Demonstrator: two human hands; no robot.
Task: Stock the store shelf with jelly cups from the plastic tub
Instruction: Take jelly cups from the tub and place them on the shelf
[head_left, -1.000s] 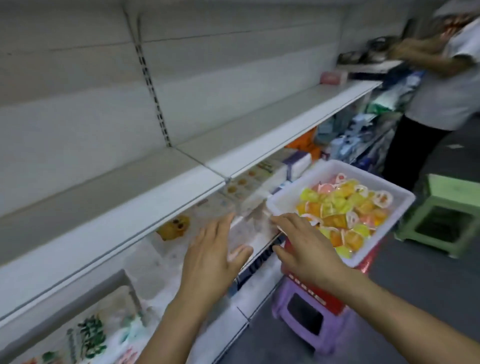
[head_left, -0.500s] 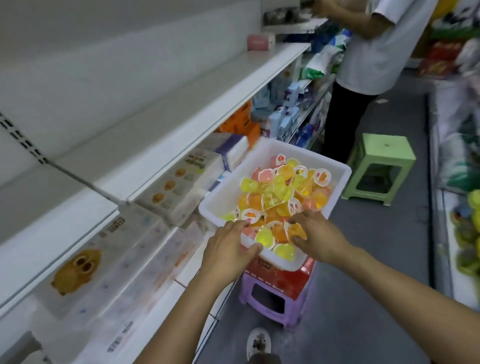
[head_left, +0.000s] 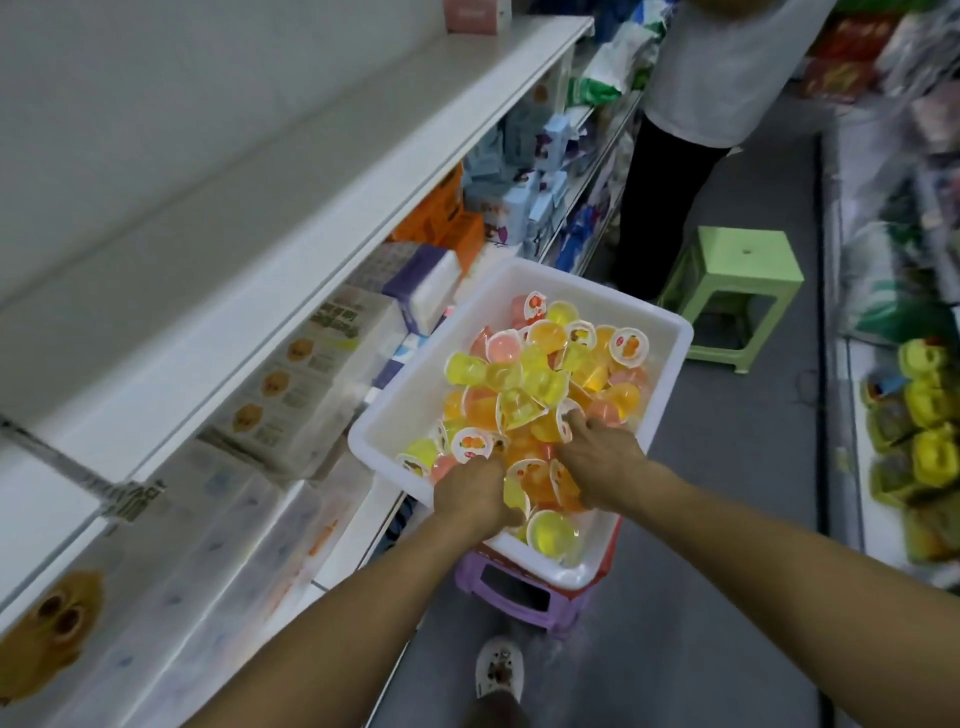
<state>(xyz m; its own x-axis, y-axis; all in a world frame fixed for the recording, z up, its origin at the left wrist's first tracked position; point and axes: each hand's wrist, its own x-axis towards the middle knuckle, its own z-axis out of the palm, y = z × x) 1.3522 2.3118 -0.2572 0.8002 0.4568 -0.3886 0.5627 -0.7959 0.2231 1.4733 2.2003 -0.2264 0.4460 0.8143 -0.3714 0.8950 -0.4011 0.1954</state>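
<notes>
The store shelf (head_left: 291, 171) runs along the left of the aisle, its broad white upper board bare where it shows, with boxed goods (head_left: 311, 374) on the level below. Just beside its front edge sits the plastic tub (head_left: 670, 358), white and rectangular, carried on a purple stool (head_left: 519, 597). A green stool (head_left: 737, 291) stands beyond the tub's far corner, next to another person's legs (head_left: 665, 208).

The jelly cups (head_left: 545, 384) lie heaped in the tub, yellow, orange and pink, some foil-lid up, many tipped over. Both hands are buried in the heap at the near edge: the left hand (head_left: 470, 493) and the right hand (head_left: 597, 457) have fingers curled down among the cups, apparently gathering them, though exactly which cups each grasps is hidden.

To do this scoop well, I would cup the two hands toward each other under a modest cluster, because the smooth, loose cups will likely slide off an overfull load.
</notes>
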